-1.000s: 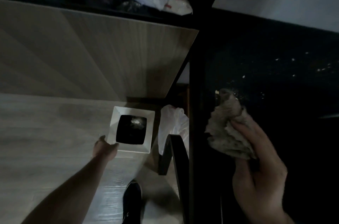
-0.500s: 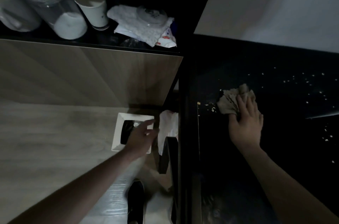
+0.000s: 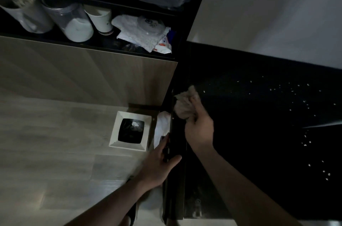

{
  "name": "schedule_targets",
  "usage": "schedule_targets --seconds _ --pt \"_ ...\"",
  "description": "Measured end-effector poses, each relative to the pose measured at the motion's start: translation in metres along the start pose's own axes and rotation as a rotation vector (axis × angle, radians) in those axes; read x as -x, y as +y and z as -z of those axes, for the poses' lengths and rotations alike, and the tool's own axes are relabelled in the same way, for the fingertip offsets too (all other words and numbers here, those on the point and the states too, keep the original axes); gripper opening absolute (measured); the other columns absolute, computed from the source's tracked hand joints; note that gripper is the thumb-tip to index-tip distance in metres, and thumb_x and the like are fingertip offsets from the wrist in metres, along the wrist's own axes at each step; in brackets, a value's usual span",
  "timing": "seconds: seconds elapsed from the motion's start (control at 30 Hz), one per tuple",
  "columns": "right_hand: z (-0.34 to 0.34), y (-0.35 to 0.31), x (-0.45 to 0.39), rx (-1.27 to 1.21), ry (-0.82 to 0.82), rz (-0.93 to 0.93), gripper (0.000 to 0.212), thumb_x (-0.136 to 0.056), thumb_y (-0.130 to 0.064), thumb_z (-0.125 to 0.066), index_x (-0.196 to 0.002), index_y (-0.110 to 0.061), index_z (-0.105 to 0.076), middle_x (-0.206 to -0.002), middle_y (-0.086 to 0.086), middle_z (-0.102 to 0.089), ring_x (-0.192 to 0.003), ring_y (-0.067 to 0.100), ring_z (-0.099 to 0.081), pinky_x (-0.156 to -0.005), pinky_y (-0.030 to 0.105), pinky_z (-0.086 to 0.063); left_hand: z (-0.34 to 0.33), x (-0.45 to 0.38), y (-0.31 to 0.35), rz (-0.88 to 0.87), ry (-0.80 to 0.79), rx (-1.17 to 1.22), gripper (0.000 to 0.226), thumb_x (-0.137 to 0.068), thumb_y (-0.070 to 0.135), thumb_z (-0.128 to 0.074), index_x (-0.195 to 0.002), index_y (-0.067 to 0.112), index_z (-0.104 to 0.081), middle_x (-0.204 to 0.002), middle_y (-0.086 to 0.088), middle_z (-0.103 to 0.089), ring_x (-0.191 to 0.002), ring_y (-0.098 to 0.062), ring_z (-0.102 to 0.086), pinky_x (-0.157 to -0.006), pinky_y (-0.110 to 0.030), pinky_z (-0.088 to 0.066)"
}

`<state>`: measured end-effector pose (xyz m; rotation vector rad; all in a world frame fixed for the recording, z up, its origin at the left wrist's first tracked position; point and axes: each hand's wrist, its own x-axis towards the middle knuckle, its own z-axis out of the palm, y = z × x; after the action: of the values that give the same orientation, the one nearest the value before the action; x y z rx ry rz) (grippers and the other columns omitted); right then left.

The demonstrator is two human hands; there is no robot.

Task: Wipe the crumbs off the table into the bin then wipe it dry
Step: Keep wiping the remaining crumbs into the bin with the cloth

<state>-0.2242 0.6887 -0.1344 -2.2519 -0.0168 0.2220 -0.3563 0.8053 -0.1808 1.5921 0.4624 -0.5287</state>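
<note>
The black table (image 3: 255, 114) fills the right half of the view, with pale crumbs (image 3: 296, 92) scattered over its far and right parts. My right hand (image 3: 199, 129) grips a crumpled beige cloth (image 3: 184, 104) at the table's left edge. A white square bin (image 3: 130, 131) with a dark liner stands on the floor left of the table. My left hand (image 3: 161, 163) is below the table's left edge, fingers spread, thumb against the dark edge; whether it holds the dark chair back there is unclear.
A white cloth or bag (image 3: 162, 126) lies between the bin and the table. A wood-panelled cabinet (image 3: 88, 74) rises behind the bin, its shelf holding cups (image 3: 100, 20), a jar (image 3: 74, 24) and folded packets (image 3: 144, 35). My dark shoe (image 3: 132, 214) is on the pale floor.
My right hand has pushed the cloth left to the table's edge. My left hand has left the bin and moved right to the table's edge.
</note>
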Motion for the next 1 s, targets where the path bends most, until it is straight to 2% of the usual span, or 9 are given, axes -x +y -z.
schedule_targets --seconds 0.07,0.17,0.27,0.4,0.53,0.63,0.73,0.8,1.0 --pt "0.028 0.010 -0.009 -0.002 0.126 -0.048 0.077 -0.092 0.007 -0.045 -0.155 -0.037 -0.042 -0.132 -0.019 -0.063 -0.107 -0.011 -0.061 -0.086 -0.001 -0.044 0.002 0.000 -0.001 0.001 -0.021 0.016 0.071 -0.090 0.044 -0.074 -0.126 0.085 -0.029 -0.134 0.024 -0.066 -0.122 0.000 -0.065 -0.109 -0.032 -0.051" --pt "0.060 0.035 -0.030 0.139 0.157 -0.126 0.065 -0.096 0.000 -0.046 -0.155 -0.026 -0.044 -0.162 -0.005 -0.041 -0.148 0.012 -0.039 -0.123 0.028 -0.032 0.004 0.003 -0.002 0.019 -0.055 0.017 0.073 -0.094 0.037 -0.074 -0.139 0.073 -0.027 -0.129 0.016 -0.071 -0.117 -0.002 -0.069 -0.105 -0.027 -0.054" --pt "0.051 0.047 -0.032 0.345 0.033 -0.129 0.062 -0.100 -0.010 -0.048 -0.159 -0.022 -0.035 -0.171 -0.001 -0.019 -0.159 0.018 -0.013 -0.129 0.045 -0.016 0.003 0.010 -0.003 0.028 -0.076 0.021 0.078 -0.094 0.037 -0.074 -0.151 0.060 -0.026 -0.136 0.020 -0.065 -0.121 0.000 -0.066 -0.105 -0.026 -0.054" --pt "0.001 0.024 -0.008 0.334 0.016 -0.034 0.069 -0.094 -0.001 -0.048 -0.158 -0.022 -0.035 -0.171 -0.003 -0.015 -0.159 0.014 -0.005 -0.128 0.035 -0.004 0.005 0.017 -0.012 0.058 -0.096 0.047 0.085 -0.092 0.035 -0.076 -0.161 0.045 -0.028 -0.142 0.015 -0.064 -0.125 -0.001 -0.064 -0.110 -0.033 -0.052" --pt "-0.053 -0.014 0.010 0.188 0.042 -0.030 0.062 -0.095 -0.011 -0.041 -0.155 -0.025 -0.043 -0.170 -0.006 -0.021 -0.158 0.014 -0.013 -0.123 0.025 -0.007 0.008 0.030 -0.022 0.078 -0.109 0.016 0.074 -0.094 0.032 -0.076 -0.154 0.045 -0.035 -0.134 0.011 -0.069 -0.117 -0.002 -0.069 -0.103 -0.029 -0.056" --pt "-0.084 -0.039 0.015 0.018 0.014 -0.022 0.060 -0.093 -0.008 -0.046 -0.150 -0.024 -0.051 -0.165 -0.007 -0.035 -0.151 0.016 -0.034 -0.122 0.024 -0.027 0.008 0.041 -0.028 0.147 -0.120 -0.022 0.070 -0.089 0.044 -0.080 -0.151 0.035 -0.047 -0.133 0.009 -0.069 -0.115 -0.006 -0.071 -0.103 -0.037 -0.057" --pt "-0.104 -0.061 0.022 -0.108 -0.032 -0.007 0.059 -0.093 0.001 -0.049 -0.148 -0.021 -0.054 -0.161 -0.004 -0.042 -0.147 0.015 -0.042 -0.118 0.020 -0.033 0.005 0.048 -0.027 0.159 -0.114 -0.051 0.029 -0.095 0.015 -0.074 -0.118 0.026 -0.061 -0.106 0.009 -0.075 -0.095 0.007 -0.072 -0.082 -0.013 -0.053" --pt "-0.107 -0.066 0.024 -0.149 -0.040 0.007 0.057 -0.095 0.000 -0.049 -0.148 -0.021 -0.053 -0.161 -0.003 -0.043 -0.148 0.013 -0.041 -0.121 0.024 -0.033 0.004 0.048 -0.023 0.152 -0.097 -0.060 0.028 -0.096 0.008 -0.071 -0.104 0.031 -0.058 -0.094 0.015 -0.072 -0.083 0.014 -0.069 -0.072 -0.008 -0.048" --pt "-0.046 -0.049 0.011 -0.245 -0.041 -0.017 0.065 -0.094 -0.003 -0.046 -0.151 -0.034 -0.047 -0.162 -0.015 -0.039 -0.149 0.003 -0.036 -0.124 0.033 -0.033 -0.002 0.044 -0.025 0.148 -0.084 -0.113 0.081 -0.085 0.052 -0.073 -0.158 0.038 -0.039 -0.133 0.016 -0.068 -0.117 -0.001 -0.068 -0.106 -0.033 -0.054"
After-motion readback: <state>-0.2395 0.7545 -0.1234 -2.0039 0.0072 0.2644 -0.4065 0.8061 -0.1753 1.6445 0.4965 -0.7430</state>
